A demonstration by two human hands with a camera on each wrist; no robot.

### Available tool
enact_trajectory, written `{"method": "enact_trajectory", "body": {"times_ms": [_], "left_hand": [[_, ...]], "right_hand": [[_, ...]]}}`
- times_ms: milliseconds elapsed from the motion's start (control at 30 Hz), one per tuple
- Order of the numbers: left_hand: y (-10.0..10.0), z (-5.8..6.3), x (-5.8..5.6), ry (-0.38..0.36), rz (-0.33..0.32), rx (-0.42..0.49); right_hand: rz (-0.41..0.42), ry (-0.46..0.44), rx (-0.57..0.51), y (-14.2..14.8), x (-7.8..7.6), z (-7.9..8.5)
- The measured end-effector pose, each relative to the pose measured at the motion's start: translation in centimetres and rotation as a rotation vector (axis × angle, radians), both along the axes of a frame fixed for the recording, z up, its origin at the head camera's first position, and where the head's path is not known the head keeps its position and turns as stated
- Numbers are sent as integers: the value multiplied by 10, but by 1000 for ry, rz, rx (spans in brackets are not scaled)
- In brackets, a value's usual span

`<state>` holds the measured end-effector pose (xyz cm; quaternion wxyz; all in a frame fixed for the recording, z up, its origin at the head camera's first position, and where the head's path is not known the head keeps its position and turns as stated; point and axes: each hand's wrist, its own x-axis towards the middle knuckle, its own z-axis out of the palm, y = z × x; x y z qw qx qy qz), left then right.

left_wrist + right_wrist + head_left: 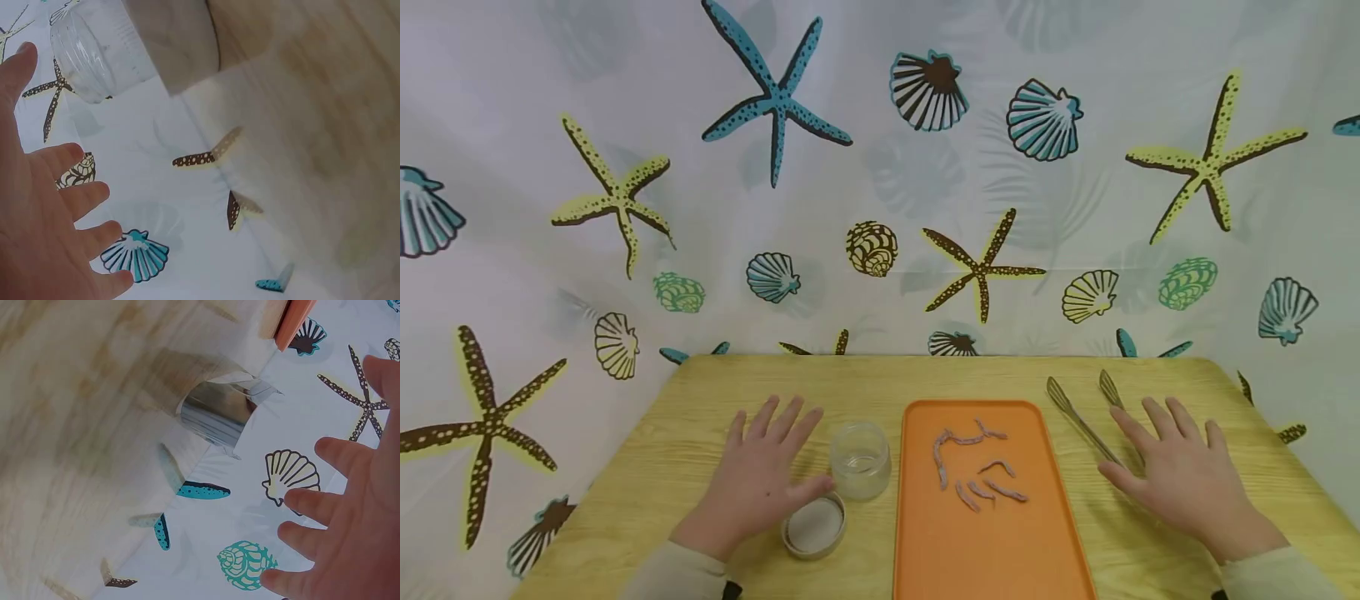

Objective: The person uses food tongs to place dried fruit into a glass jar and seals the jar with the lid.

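Note:
My left hand (763,479), palm down with straight, spread fingers, hovers at the left; its thumb overlaps the view of a round pale lid (815,527). Beside it stands a clear glass jar (860,462), open at the top; the left wrist view also shows the jar (94,53). My right hand (1187,475), fingers spread too, hides the near end of metal tongs (1082,425) with slotted tips. Their shiny bend (219,412) appears in the right wrist view. Several thin greyish-brown strips (943,462) lie on an orange tray (985,554) between the hands. Neither hand holds anything.
A light wood-grain table (752,379) carries everything. Behind it and along both sides hangs a pale curtain (880,317) printed with starfish and shells. The tray has a low raised rim.

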<state>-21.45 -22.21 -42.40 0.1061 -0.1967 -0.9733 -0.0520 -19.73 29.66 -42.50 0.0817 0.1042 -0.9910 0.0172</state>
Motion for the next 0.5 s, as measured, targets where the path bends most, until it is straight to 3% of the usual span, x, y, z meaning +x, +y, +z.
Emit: {"method": "enact_trajectory", "body": {"times_ms": [300, 500], "left_hand": [[9, -10, -8, -142, -68, 230], [18, -11, -12, -383, -1, 428]], "right_hand": [[8, -70, -2, 0, -2, -3], [11, -108, -35, 1, -3, -5]]}}
